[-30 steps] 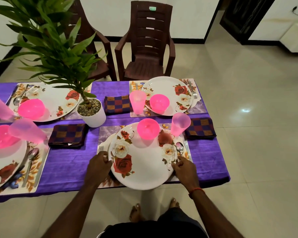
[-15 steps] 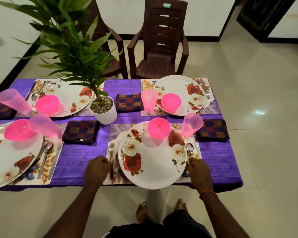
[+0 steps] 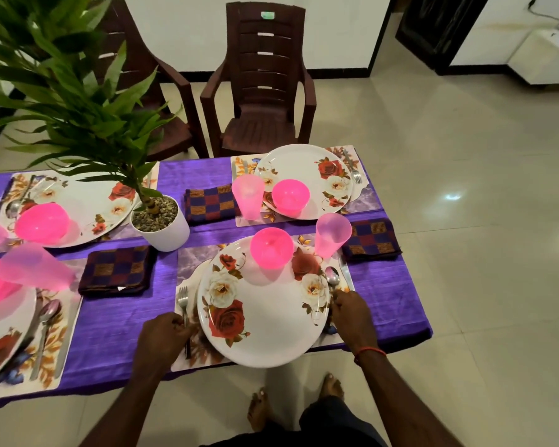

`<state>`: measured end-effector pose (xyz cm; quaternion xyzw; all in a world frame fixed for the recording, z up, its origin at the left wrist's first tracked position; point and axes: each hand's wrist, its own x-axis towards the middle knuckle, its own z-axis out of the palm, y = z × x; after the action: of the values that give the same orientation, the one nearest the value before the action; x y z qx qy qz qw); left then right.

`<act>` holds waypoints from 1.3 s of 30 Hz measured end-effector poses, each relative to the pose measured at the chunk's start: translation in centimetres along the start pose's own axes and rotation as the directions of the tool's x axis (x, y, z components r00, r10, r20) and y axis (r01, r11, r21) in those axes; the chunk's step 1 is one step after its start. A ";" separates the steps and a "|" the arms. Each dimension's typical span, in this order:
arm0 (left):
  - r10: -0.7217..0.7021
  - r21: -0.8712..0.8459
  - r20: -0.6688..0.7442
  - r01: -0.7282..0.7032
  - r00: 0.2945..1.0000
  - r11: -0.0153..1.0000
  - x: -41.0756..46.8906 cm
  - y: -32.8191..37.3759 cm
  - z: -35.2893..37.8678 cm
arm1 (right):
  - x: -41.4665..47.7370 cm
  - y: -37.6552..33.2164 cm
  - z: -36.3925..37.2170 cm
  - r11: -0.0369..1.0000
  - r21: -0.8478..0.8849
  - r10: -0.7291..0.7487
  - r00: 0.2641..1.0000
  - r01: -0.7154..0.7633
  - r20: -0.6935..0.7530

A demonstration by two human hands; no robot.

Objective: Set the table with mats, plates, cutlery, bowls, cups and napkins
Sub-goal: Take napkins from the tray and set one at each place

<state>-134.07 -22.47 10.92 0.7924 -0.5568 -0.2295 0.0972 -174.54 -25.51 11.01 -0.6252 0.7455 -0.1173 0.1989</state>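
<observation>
Fingers of left hand point(image 3: 167, 330) pinch fork point(image 3: 183, 296); those of right hand point(image 3: 350, 316) pinch spoon point(image 3: 332, 278).

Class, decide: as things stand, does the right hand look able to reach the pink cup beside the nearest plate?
Probably yes: the pink cup stands just beyond the right hand, with only the flat spoon lying between them.

Spoon point(image 3: 332, 279) handle hidden under right hand point(image 3: 352, 317); near-left plate point(image 3: 0, 333) cropped.
</observation>
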 end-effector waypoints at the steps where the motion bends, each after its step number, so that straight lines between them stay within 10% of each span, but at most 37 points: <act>1: 0.003 0.004 0.001 -0.003 1.000 1.000 0.1 0.0 0.0 | 0.1 0.0 -0.1 1.000 0.002 0.002 1.000 -0.002 -0.003; 8: -0.007 0.002 0.021 0.007 1.000 1.000 -0.1 1.0 -0.2 | -0.5 2.1 -1.5 0.991 -0.017 0.128 0.978 -0.133 -0.163; 39: -0.068 -0.080 -0.037 0.065 0.997 0.995 -0.6 1.4 -0.1 | -2.1 1.6 -1.3 0.999 -0.026 -0.047 0.999 0.047 0.021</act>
<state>-135.34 -22.42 11.74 0.8105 -0.5183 -0.2388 0.1316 -176.28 -23.29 11.82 -0.6463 0.7301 -0.1057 0.1953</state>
